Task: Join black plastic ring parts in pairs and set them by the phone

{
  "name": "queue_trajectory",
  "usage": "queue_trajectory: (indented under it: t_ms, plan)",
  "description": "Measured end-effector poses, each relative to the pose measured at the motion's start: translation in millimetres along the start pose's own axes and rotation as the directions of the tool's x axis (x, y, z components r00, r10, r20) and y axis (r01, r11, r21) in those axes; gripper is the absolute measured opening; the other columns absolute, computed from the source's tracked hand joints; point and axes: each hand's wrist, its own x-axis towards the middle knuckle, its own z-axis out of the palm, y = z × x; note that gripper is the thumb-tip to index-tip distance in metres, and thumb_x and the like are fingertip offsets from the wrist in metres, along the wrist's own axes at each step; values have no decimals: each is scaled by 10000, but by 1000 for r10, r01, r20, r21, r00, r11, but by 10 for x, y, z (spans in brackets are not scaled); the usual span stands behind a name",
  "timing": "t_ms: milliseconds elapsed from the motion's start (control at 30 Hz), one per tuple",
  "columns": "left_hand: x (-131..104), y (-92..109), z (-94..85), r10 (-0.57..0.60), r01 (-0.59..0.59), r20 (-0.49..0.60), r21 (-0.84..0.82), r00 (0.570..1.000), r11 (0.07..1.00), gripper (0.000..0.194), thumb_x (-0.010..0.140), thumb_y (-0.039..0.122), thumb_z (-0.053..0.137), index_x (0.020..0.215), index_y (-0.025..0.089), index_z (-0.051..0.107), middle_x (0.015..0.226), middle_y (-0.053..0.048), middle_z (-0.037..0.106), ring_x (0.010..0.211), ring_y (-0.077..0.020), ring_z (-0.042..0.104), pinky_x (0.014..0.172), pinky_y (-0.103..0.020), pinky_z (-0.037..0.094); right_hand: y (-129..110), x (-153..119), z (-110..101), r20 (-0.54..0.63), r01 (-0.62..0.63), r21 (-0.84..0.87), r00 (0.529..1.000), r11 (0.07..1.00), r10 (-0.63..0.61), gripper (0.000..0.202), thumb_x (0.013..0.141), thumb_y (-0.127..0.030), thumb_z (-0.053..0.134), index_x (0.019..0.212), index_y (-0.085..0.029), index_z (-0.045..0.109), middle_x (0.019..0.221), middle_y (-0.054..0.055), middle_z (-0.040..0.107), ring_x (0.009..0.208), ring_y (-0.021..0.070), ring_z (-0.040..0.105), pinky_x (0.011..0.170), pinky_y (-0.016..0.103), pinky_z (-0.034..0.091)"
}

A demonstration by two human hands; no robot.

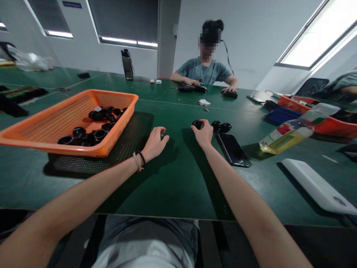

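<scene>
Counter, green, spans most of frame. Person seated across it, upper ctr. Orange basket, L side, w/ loose black pcs inside. Phone lies flat, R of ctr. L hand, approx ctr, grip spread, thumb apart from fingers. R hand, just R of ctr, grip pinching one black pc; more like it just beside, to R.
</scene>
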Motion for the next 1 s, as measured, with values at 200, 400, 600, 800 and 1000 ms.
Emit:
queue_trajectory:
  t_ms: [200, 400, 600, 800, 1000]
  plan:
    - [-31, 32, -2, 59, -67, 57, 146, 997, 987, 246, 800, 194, 480, 1027, 99, 501, 1062, -123, 518, 977, -206, 511, 914, -379, 423, 102, 56, -110, -102, 69, -340, 989, 938, -110, 284, 727, -334, 606, 968, -185, 625, 1183, 116, 538, 1133, 311, 320, 884, 470, 296]
    - [-54, 53, -19, 90, -111, 105, 219, 990, 969, 247, 806, 216, 470, 1022, 105, 512, 1053, -124, 527, 1027, -231, 489, 944, -392, 401, 217, 140, -124, -129, 36, -473, 986, 881, -110, 306, 745, -358, 589, 990, -176, 611, 1304, 131, 445, 1277, 331, 199, 955, 539, 207]
    - [-63, 63, -23, 99, -131, 137, 250, 986, 959, 246, 805, 232, 463, 1018, 121, 519, 1049, -119, 531, 1026, -237, 494, 932, -398, 410, 332, 201, -127, -188, -26, -489, 979, 872, -76, 306, 751, -361, 572, 986, -167, 601, 1260, 156, 481, 1291, 370, 183, 954, 590, 187]
    - [-66, 86, -27, 93, -134, 161, 270, 983, 954, 272, 806, 233, 463, 1037, 102, 520, 1059, -128, 531, 1027, -237, 488, 938, -392, 406, 326, 207, -140, -225, -135, -439, 974, 888, 38, 349, 742, -352, 586, 1041, -171, 580, 1268, 161, 479, 1268, 404, 230, 950, 639, 178]
    - [-66, 82, -20, 105, -150, 165, 287, 981, 946, 264, 799, 234, 471, 1026, 111, 527, 1041, -122, 540, 1010, -239, 494, 932, -396, 409, 315, 217, -167, -221, -184, -386, 970, 904, 103, 345, 743, -320, 581, 1053, -171, 552, 1256, 162, 477, 1267, 402, 235, 946, 663, 181]
